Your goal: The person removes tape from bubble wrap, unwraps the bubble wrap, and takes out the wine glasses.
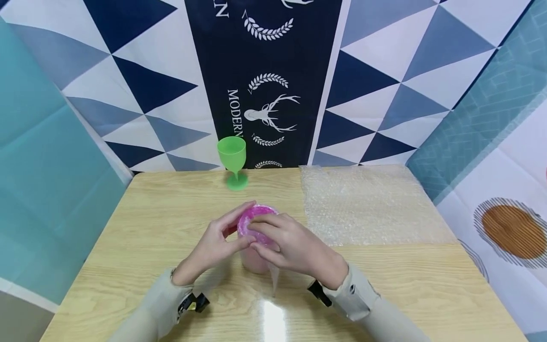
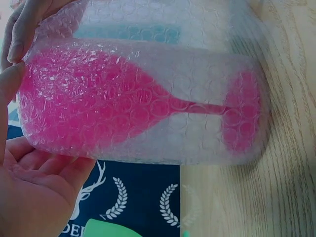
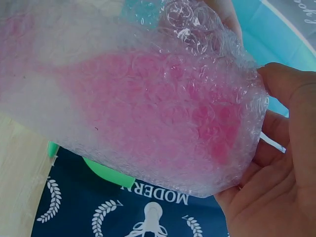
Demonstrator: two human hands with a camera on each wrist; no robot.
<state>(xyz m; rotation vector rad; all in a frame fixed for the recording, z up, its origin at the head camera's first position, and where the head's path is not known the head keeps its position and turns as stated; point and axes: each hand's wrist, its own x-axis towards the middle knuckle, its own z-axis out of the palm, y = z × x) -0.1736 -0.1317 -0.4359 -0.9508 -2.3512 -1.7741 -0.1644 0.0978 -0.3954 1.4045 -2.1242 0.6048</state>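
Wrapped pink cup (image 1: 254, 262) standing upright on the table (image 1: 149, 228), mouth end up.
I judge it light, probably plastic, with the thin stem (image 2: 202, 107) as its weak spot; the bubble wrap (image 2: 197, 143) around it looks soft, springy and a little slick, so I'd take hold around the broad bowl (image 2: 103, 98) and squeeze gently. The left hand (image 1: 215, 240) holds the bowl end, thumb in front and fingers reaching behind; the right hand (image 1: 295, 240) grips the wrap at the rim, fingers bent over the mouth. Farther out, I see a green cup (image 1: 232, 156) standing behind and a flat bubble sheet (image 1: 363, 204) lying to the right.
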